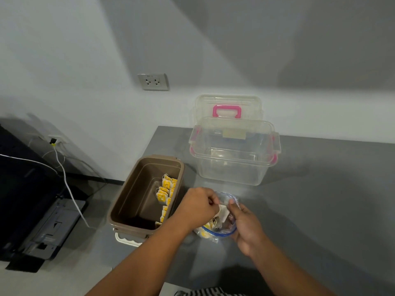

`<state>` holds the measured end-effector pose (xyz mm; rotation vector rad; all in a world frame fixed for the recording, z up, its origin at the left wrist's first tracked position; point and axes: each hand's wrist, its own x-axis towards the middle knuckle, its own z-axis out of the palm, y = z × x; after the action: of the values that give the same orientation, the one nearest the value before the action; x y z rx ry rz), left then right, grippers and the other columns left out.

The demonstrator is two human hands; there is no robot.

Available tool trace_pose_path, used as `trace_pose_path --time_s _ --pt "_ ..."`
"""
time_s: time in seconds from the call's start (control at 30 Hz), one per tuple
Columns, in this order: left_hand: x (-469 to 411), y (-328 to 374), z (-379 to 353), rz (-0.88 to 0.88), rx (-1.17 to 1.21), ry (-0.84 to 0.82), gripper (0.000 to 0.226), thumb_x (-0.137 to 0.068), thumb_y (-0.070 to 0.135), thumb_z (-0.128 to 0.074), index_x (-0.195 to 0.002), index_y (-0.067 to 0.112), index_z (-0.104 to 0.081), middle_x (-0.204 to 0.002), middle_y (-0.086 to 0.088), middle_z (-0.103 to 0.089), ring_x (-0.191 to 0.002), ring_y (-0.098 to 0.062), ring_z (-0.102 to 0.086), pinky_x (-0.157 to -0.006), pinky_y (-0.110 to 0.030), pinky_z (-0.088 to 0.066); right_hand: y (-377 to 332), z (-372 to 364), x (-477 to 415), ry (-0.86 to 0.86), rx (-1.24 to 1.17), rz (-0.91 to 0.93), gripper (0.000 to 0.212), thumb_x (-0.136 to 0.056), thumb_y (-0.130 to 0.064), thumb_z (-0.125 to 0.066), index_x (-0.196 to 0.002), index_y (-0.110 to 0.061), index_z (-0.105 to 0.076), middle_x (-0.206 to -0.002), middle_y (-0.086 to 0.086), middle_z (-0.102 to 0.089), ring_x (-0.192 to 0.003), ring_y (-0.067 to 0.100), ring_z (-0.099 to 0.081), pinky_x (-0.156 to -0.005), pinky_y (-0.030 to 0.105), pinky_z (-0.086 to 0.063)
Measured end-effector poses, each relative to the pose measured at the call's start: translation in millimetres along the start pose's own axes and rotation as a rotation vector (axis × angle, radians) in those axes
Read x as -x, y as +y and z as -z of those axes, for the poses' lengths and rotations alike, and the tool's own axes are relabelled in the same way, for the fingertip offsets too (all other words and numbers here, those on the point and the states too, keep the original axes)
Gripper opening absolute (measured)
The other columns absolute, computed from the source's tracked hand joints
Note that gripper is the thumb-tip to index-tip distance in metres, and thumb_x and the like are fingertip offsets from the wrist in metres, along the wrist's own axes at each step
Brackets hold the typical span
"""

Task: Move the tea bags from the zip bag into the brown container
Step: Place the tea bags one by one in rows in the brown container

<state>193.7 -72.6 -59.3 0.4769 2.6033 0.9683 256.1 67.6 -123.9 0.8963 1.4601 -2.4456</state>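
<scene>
A zip bag (224,232) is held open above the grey desk (310,199), between the two hands, near the front edge. The left hand (198,207) is seen at the bag's left side with its fingers curled tightly together at the mouth, where a pale tea bag (223,213) appears to be pinched; the exact point of contact is hidden by the knuckles. The right hand (245,228) is clamped on the bag's right edge, the thumb laid over the plastic and the fingers wrapped underneath. The hands are kept close, with only the bag's opening between them. More yellow-tagged tea bags (206,230) can be made out inside the bag, bunched toward its lower left.

The brown container (128,201) is set just to the left of the left hand, at the desk's left end, open at the top. A row of tea bags (165,190) is stacked along its right inner wall.

Behind the hands, well apart from them, a clear plastic box (233,163) with pink latches is placed, and its lid (227,103) with a pink handle is propped upright against the wall. A wall socket (152,81) is mounted farther left.
</scene>
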Motion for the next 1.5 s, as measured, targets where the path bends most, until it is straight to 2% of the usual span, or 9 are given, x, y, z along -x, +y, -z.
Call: trace_pose_path --time_s 0.17,0.33,0.43,0.57,0.7,0.83,0.93,1.33,1.5 --pt "5 0 5 0.084 0.11 0.011 0.013 -0.081 0.007 -0.065 -0.089 0.017 -0.068 -0.082 0.001 -0.072 -0.062 -0.015 -0.07 -0.06 -0.025 -0.059 0 4 -3 -0.015 0.006 -0.01 0.031 -0.104 -0.026 -0.053 -0.118 -0.004 -0.069 -0.108 0.021 -0.075 -0.096 0.034 -0.072 -0.089 0.049 -0.056" --pt "12 0 9 0.127 0.094 -0.057 0.018 -0.087 0.008 -0.058 -0.088 0.021 -0.072 -0.086 -0.003 -0.073 -0.074 -0.027 -0.072 -0.069 -0.036 -0.061 0 2 -3 -0.017 -0.005 -0.024 0.027 -0.106 -0.024 -0.049 -0.11 -0.006 -0.069 -0.088 0.012 -0.077 -0.08 0.024 -0.075 -0.08 0.046 -0.058" --pt "13 0 15 0.118 0.099 -0.122 0.02 -0.089 0.011 -0.061 -0.097 0.02 -0.077 -0.088 0.004 -0.075 -0.081 -0.014 -0.072 -0.078 -0.028 -0.06 -1 -1 -3 -0.018 0.019 -0.04 0.029 -0.106 -0.026 -0.048 -0.118 -0.007 -0.067 -0.106 0.018 -0.076 -0.099 0.035 -0.073 -0.096 0.058 -0.054" --pt "11 -7 27 0.054 0.116 -0.204 0.032 -0.081 0.01 -0.076 -0.111 0.021 -0.075 -0.096 0.006 -0.076 -0.09 -0.006 -0.072 -0.092 -0.031 -0.057 -3 -4 -2 -0.003 0.012 -0.024 0.025 -0.106 -0.024 -0.048 -0.111 -0.007 -0.067 -0.084 0.011 -0.076 -0.076 0.025 -0.074 -0.078 0.046 -0.059" --pt "15 -5 51 -0.011 0.181 -0.052 0.015 -0.082 0.021 -0.08 -0.097 0.023 -0.077 -0.088 0.006 -0.075 -0.086 -0.008 -0.071 -0.088 -0.034 -0.058 -3 -10 -1 0.027 0.015 -0.031 0.029 -0.106 -0.025 -0.047 -0.115 -0.005 -0.067 -0.101 0.018 -0.076 -0.091 0.033 -0.074 -0.086 0.049 -0.058" --pt "18 -12 96 -0.1 0.052 0.094 0.005 -0.08 0.031 -0.08 -0.082 0.029 -0.076 -0.079 0.017 -0.064 -0.073 0.006 -0.058 -0.069 -0.01 -0.044 2 -18 -4 0.071 -0.015 -0.034 0.03 -0.106 -0.025 -0.049 -0.117 -0.003 -0.066 -0.11 0.02 -0.074 -0.104 0.037 -0.071 -0.095 0.053 -0.055" --pt "15 -28 132 -0.099 -0.017 0.104 0.005 -0.08 0.027 -0.081 -0.078 0.027 -0.076 -0.067 0.02 -0.063 -0.063 0.008 -0.056 -0.061 -0.005 -0.04 8 -25 -6 0.122 -0.077 -0.052 0.026 -0.104 -0.024 -0.051 -0.109 -0.004 -0.067 -0.113 0.021 -0.072 -0.107 0.038 -0.069 -0.098 0.056 -0.053" --pt "-25 -112 152 -0.097 -0.53 -0.365 0.004 -0.082 0.017 -0.076 -0.083 0.021 -0.074 -0.08 0.007 -0.072 -0.078 -0.007 -0.067 -0.075 -0.022 -0.052 37 -66 -4 0.321 -0.289 0.051 0.03 -0.102 -0.025 -0.056 -0.119 -0.003 -0.065 -0.108 0.022 -0.074 -0.103 0.039 -0.071 -0.095 0.06 -0.053" --pt "-42 -118 134 -0.205 -0.732 -0.506 0.012 -0.081 0.011 -0.068 -0.086 0.017 -0.077 -0.089 0.0 -0.074 -0.087 -0.015 -0.069 -0.084 -0.028 -0.055 44 -73 1 0.397 -0.373 0.094 0.022 -0.104 -0.023 -0.052 -0.108 -0.006 -0.064 -0.085 0.014 -0.078 -0.079 0.028 -0.076 -0.074 0.048 -0.06"
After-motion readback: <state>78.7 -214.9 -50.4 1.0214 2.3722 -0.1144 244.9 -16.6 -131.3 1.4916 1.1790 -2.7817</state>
